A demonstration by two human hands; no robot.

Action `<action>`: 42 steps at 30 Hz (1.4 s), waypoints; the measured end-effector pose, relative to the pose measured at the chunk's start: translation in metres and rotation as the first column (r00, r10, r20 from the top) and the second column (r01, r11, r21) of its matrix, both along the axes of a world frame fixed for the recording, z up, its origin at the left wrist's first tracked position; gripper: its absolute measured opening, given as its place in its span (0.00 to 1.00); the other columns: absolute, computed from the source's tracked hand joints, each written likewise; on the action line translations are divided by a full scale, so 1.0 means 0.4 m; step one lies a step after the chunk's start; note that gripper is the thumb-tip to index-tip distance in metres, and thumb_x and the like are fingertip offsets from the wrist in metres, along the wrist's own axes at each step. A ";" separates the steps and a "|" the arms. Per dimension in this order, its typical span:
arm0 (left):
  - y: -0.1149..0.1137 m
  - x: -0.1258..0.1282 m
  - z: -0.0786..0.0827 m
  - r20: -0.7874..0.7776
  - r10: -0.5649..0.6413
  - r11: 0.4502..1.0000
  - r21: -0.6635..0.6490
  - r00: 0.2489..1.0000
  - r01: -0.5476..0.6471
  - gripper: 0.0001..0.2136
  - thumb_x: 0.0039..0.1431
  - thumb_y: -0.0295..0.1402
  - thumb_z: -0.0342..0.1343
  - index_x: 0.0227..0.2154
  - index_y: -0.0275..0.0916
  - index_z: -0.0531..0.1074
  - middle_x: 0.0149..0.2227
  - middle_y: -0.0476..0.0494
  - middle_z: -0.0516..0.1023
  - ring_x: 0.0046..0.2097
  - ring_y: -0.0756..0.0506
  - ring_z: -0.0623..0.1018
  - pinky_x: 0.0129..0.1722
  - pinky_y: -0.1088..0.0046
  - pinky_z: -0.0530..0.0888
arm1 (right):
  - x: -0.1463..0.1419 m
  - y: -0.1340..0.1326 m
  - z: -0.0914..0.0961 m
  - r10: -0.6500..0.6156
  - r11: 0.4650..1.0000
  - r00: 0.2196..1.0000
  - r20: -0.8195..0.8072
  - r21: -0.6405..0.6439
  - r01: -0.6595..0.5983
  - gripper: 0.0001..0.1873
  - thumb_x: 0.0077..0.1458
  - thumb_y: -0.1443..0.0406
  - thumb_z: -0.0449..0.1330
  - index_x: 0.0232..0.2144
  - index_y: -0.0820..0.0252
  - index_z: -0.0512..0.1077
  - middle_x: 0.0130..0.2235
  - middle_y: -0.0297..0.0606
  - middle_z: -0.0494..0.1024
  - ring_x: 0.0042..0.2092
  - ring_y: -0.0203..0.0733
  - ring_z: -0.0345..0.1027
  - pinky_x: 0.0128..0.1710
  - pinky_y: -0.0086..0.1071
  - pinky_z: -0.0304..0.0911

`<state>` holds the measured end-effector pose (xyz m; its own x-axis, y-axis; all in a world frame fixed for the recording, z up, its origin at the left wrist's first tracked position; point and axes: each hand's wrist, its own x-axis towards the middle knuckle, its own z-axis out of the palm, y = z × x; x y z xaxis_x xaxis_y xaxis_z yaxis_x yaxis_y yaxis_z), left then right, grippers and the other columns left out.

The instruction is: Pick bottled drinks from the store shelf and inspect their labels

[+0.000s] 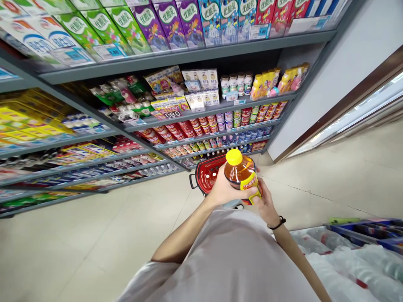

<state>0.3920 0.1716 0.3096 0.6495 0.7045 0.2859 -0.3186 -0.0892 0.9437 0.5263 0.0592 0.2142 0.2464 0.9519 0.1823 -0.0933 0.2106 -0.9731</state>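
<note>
Between my two hands, in front of my body, is a bottle of amber drink (241,170) with a yellow cap and a yellow and red label. My left hand (222,188) wraps its near left side, the thumb lying across the label. On the lower right side my right hand (266,203) grips it, a black band around that wrist. The bottle is tilted, its cap towards me and the shelves. Beyond and below it a red shopping basket (204,176) with a black handle is partly hidden by my left hand and the bottle.
Shelves (189,54) of drink cartons, small bottles and cans stretch across the front and left. A white wall panel (302,96) stands at the right. Plastic-wrapped bottles (349,268) and a blue crate (365,235) lie at lower right. Pale tiled floor (126,226) lies below.
</note>
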 end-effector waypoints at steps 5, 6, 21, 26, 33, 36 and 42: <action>-0.010 0.015 -0.008 -0.057 0.004 1.000 -0.003 0.998 -0.005 0.27 0.43 0.30 0.74 0.48 0.33 0.73 0.48 0.33 0.81 0.49 0.37 0.82 0.52 0.59 0.78 | 0.021 0.014 -0.007 0.016 0.999 0.997 -0.077 -0.029 -0.019 0.35 0.54 0.46 0.72 0.57 0.55 0.73 0.56 0.45 0.80 0.56 0.52 0.76 0.56 0.43 0.74; -0.012 0.017 -0.010 -0.052 -0.003 1.000 -0.014 0.999 0.002 0.27 0.43 0.31 0.74 0.48 0.33 0.73 0.48 0.33 0.81 0.49 0.37 0.82 0.52 0.59 0.78 | 0.024 0.015 -0.007 0.021 0.999 0.996 -0.087 -0.037 -0.024 0.35 0.53 0.46 0.72 0.57 0.55 0.73 0.55 0.44 0.81 0.55 0.51 0.76 0.56 0.43 0.74; -0.018 0.021 -0.053 0.066 -0.169 0.960 -0.214 0.983 0.180 0.40 0.44 0.43 0.78 0.56 0.39 0.62 0.49 0.36 0.80 0.47 0.37 0.83 0.48 0.60 0.80 | -0.011 0.006 0.000 0.273 0.926 0.843 -0.464 -0.110 -0.360 0.38 0.56 0.31 0.54 0.39 0.57 0.79 0.34 0.45 0.82 0.47 0.57 0.78 0.47 0.52 0.77; -0.025 0.022 -0.057 0.024 -0.015 0.965 -0.261 1.000 0.020 0.43 0.50 0.46 0.75 0.63 0.42 0.58 0.51 0.36 0.77 0.46 0.41 0.82 0.47 0.62 0.79 | -0.028 0.014 0.026 0.280 0.895 0.822 -0.496 -0.173 -0.410 0.45 0.56 0.27 0.46 0.36 0.60 0.79 0.40 0.51 0.82 0.49 0.60 0.77 0.41 0.52 0.78; 0.006 0.020 -0.075 -0.051 0.246 0.949 -0.191 0.968 -0.251 0.38 0.49 0.44 0.75 0.59 0.40 0.62 0.51 0.41 0.76 0.47 0.46 0.79 0.50 0.69 0.76 | -0.035 0.015 0.007 0.028 0.988 0.964 -0.264 -0.137 -0.066 0.29 0.54 0.48 0.72 0.52 0.55 0.74 0.50 0.41 0.81 0.49 0.49 0.77 0.52 0.42 0.75; 0.013 0.006 -0.086 -0.048 0.248 0.959 -0.129 0.968 -0.252 0.37 0.50 0.42 0.75 0.58 0.39 0.63 0.52 0.40 0.76 0.49 0.45 0.78 0.53 0.69 0.75 | -0.043 0.016 0.007 0.000 0.994 0.986 -0.164 -0.105 -0.017 0.26 0.56 0.52 0.72 0.52 0.55 0.73 0.51 0.41 0.81 0.50 0.48 0.77 0.53 0.39 0.75; 0.007 -0.021 -0.079 -0.028 0.121 0.988 -0.088 0.992 -0.123 0.44 0.43 0.39 0.78 0.61 0.38 0.62 0.58 0.32 0.74 0.57 0.37 0.78 0.59 0.61 0.74 | -0.056 0.005 0.008 -0.016 0.999 0.996 -0.089 -0.048 0.012 0.25 0.59 0.55 0.70 0.54 0.56 0.71 0.52 0.43 0.79 0.52 0.48 0.75 0.52 0.38 0.75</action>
